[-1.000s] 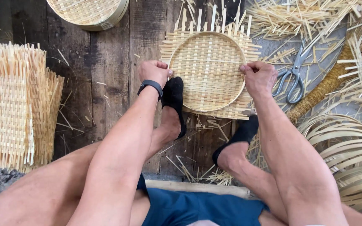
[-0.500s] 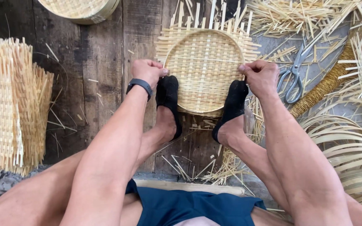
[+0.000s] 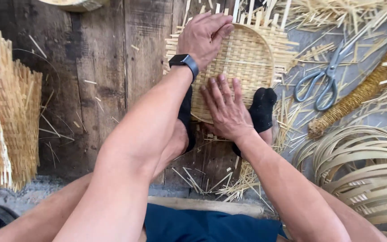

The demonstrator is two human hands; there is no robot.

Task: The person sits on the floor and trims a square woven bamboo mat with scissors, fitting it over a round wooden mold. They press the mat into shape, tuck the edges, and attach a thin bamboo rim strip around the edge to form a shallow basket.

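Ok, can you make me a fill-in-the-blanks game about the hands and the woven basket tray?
1. Both hands press flat on a round woven bamboo ____.
2. The left hand wears a black ____ on its wrist.
3. The right hand lies closer to the person than the ____ hand.
4. Right of the woven tray, a pair of metal ____ lies on the floor.

Missing words: tray; watch; left; scissors

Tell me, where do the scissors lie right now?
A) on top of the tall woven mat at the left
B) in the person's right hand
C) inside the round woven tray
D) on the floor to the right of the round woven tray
D: the scissors lie on the floor right of the round woven tray, clear of both hands.
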